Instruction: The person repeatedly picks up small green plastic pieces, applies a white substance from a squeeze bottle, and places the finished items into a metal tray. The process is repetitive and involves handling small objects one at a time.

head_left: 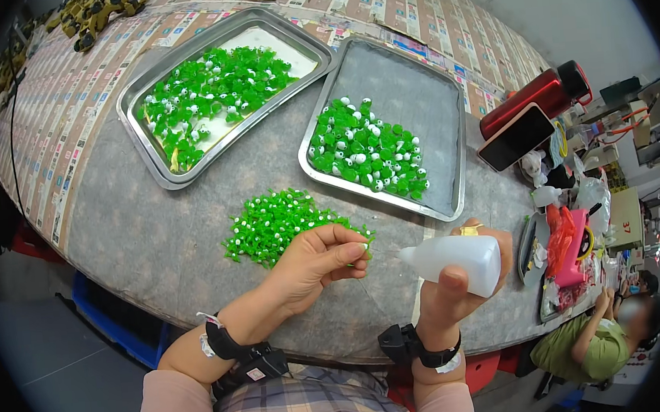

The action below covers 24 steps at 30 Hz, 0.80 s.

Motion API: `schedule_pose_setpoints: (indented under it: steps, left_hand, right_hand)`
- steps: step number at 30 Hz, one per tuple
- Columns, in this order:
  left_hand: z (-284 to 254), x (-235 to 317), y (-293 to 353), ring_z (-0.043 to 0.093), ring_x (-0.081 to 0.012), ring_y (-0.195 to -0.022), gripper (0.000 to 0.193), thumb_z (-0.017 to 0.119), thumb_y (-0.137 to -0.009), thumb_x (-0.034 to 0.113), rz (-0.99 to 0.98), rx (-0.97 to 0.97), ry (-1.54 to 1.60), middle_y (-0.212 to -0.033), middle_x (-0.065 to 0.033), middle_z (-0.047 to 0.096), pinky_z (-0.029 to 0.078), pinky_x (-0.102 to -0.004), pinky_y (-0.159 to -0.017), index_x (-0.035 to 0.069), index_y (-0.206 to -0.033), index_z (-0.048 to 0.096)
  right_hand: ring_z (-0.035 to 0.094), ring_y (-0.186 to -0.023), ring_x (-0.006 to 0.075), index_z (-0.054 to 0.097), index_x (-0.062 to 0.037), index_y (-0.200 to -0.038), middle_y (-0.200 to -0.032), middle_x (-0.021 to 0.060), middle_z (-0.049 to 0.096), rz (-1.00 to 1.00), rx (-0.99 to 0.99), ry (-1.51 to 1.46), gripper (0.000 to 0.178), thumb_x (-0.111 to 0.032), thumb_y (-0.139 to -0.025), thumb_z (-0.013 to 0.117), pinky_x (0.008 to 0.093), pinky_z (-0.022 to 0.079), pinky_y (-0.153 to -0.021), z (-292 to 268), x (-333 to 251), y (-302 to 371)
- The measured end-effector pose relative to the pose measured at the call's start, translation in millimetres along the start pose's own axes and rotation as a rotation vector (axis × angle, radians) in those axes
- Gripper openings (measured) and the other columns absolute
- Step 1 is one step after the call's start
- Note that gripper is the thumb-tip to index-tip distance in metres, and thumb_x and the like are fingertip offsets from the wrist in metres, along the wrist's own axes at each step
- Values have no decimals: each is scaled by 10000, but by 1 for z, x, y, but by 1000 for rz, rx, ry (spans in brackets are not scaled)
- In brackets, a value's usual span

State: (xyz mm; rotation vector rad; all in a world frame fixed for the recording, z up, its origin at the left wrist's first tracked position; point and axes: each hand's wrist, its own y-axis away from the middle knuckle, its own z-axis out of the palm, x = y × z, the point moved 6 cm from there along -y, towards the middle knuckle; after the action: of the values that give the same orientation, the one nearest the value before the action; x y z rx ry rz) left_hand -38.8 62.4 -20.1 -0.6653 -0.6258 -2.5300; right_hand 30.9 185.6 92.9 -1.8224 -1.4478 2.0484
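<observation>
My left hand (pixel 313 265) is closed, thumb and forefinger pinching a small green plastic piece (pixel 370 249); its exact shape is mostly hidden by the fingertips. Wrapped around a translucent white squeeze bottle (pixel 462 261) is my right hand (pixel 447 299). The bottle lies on its side in the grip, its narrow nozzle pointing left toward the pinched piece, with a small gap between them. Just beyond my left hand, a pile of small green pieces (pixel 273 224) with white dots rests on the grey table covering (pixel 170 242).
Two metal trays stand farther back: the left tray (pixel 275 46) and right tray (pixel 422 94) hold green pieces with white, eye-like balls. At right are a red flask (pixel 525 105), a phone (pixel 517 138) and a pink container (pixel 572 253). A person in green (pixel 589 340) sits beyond.
</observation>
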Motion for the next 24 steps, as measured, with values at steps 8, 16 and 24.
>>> schedule_pose_setpoints:
  steps: [8, 16, 24]
  left_hand:
    - [1, 0, 0, 565, -101, -680, 114, 583, -775, 129, -11, -3, 11, -776, -44, 582, 485, -232, -651, 42, -844, 562]
    - [2, 1, 1, 546, -86, -669, 126, 574, -786, 165, -17, 2, -11, -750, -32, 572, 481, -227, -645, 47, -830, 564]
    - [1, 1, 1, 550, -98, -668, 125, 567, -789, 157, -24, -2, -10, -754, -41, 573, 480, -234, -639, 41, -833, 556]
  right_hand:
    - [452, -658, 163, 477, -29, -841, -739, 36, 449, 29, -45, -77, 522, -417, -588, 719, 314, 384, -646, 2, 1, 2]
    - [431, -627, 129, 414, -22, -790, -720, 35, 397, 35, 96, 66, 583, -559, -642, 585, 296, 377, -679, -3, 0, -1]
    - [427, -634, 133, 418, -19, -795, -724, 36, 394, 7, 53, 137, 595, -582, -663, 554, 313, 370, -715, 2, 0, -1]
